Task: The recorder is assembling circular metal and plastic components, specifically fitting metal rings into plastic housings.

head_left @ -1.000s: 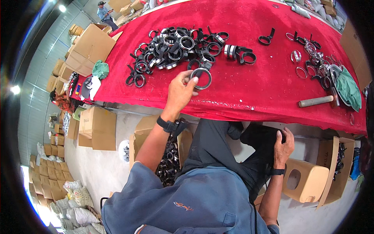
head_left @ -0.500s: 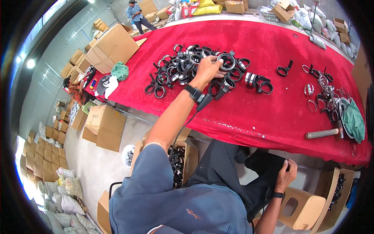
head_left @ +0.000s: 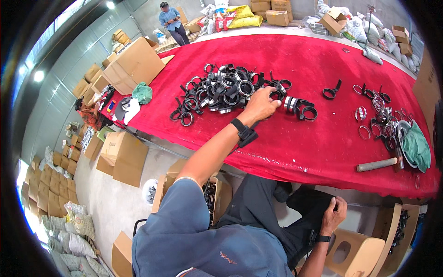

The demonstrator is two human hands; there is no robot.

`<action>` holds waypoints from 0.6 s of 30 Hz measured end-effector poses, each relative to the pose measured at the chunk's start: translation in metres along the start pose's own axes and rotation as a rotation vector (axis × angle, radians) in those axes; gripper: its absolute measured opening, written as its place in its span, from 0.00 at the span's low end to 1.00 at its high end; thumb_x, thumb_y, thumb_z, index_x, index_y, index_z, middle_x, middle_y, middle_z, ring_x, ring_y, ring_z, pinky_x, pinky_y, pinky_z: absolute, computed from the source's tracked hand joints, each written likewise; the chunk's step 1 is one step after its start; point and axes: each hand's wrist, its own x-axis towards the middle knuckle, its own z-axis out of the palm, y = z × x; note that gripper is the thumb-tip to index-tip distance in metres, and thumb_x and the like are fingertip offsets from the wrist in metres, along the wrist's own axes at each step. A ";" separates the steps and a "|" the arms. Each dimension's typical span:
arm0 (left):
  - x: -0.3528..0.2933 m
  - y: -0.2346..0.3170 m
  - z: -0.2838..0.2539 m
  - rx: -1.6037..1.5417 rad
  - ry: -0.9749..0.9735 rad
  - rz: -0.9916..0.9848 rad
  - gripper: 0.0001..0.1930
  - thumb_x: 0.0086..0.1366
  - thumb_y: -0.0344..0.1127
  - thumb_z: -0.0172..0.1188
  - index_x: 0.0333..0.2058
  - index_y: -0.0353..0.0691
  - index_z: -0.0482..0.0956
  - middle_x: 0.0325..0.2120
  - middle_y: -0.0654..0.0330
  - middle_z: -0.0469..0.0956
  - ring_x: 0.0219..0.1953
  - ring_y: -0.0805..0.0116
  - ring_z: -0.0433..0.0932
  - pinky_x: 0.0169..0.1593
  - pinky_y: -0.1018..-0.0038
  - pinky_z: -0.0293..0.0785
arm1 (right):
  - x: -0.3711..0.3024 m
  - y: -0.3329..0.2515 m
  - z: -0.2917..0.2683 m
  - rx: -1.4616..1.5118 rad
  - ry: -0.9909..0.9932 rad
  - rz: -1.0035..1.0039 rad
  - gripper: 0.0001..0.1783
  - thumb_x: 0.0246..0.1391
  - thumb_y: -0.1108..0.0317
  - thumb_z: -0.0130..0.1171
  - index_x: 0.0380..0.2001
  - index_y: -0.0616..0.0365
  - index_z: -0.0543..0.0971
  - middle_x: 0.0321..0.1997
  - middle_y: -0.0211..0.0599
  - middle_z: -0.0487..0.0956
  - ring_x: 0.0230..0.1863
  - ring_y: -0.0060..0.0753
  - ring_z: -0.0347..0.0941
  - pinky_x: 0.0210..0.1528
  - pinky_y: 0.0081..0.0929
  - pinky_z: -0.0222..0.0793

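My left hand [head_left: 263, 105] reaches over the red-covered table to the right edge of a heap of ring clamps [head_left: 214, 90]. Its fingers are closed on a black ring clamp [head_left: 276, 95], partly hidden by the hand. Just right of the fingertips, several silver-banded rings stand side by side in a short row [head_left: 290, 105]. Beside that row lies a black ring with a tab [head_left: 309, 113]. My right hand [head_left: 334, 214] rests at my knee with its fingers curled together, and no object shows in it.
A single tabbed ring [head_left: 329, 93] lies farther right. Loose metal rings [head_left: 378, 111], a hammer [head_left: 376, 165] and a bowl with green cloth [head_left: 416, 145] are at the right. A big carton [head_left: 134, 62] stands far left. A person [head_left: 173, 23] stands beyond the table.
My left hand has come down from above the heap to its right edge, bringing a ring beside the row. My right hand stays at my knee. The view has shifted slightly.
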 end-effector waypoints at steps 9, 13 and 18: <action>-0.036 0.082 0.028 -0.095 -0.076 0.269 0.24 0.62 0.36 0.72 0.56 0.32 0.83 0.49 0.43 0.83 0.49 0.54 0.87 0.54 0.60 0.83 | 0.001 -0.013 -0.002 -0.206 0.159 0.029 0.11 0.67 0.66 0.66 0.44 0.65 0.84 0.66 0.53 0.80 0.65 0.57 0.76 0.67 0.48 0.72; -0.049 0.092 0.054 -0.197 -0.136 0.372 0.24 0.62 0.37 0.71 0.55 0.33 0.82 0.51 0.44 0.82 0.49 0.52 0.87 0.56 0.60 0.82 | -0.005 0.002 -0.002 -0.180 0.035 0.133 0.11 0.65 0.68 0.66 0.43 0.66 0.83 0.66 0.53 0.80 0.65 0.58 0.76 0.68 0.47 0.71; -0.020 0.098 0.079 -0.105 -0.172 0.443 0.23 0.62 0.40 0.71 0.53 0.35 0.84 0.49 0.44 0.84 0.49 0.51 0.86 0.56 0.60 0.81 | -0.007 0.003 -0.007 -0.154 0.048 0.137 0.09 0.61 0.68 0.69 0.40 0.63 0.84 0.62 0.54 0.83 0.61 0.58 0.78 0.66 0.49 0.72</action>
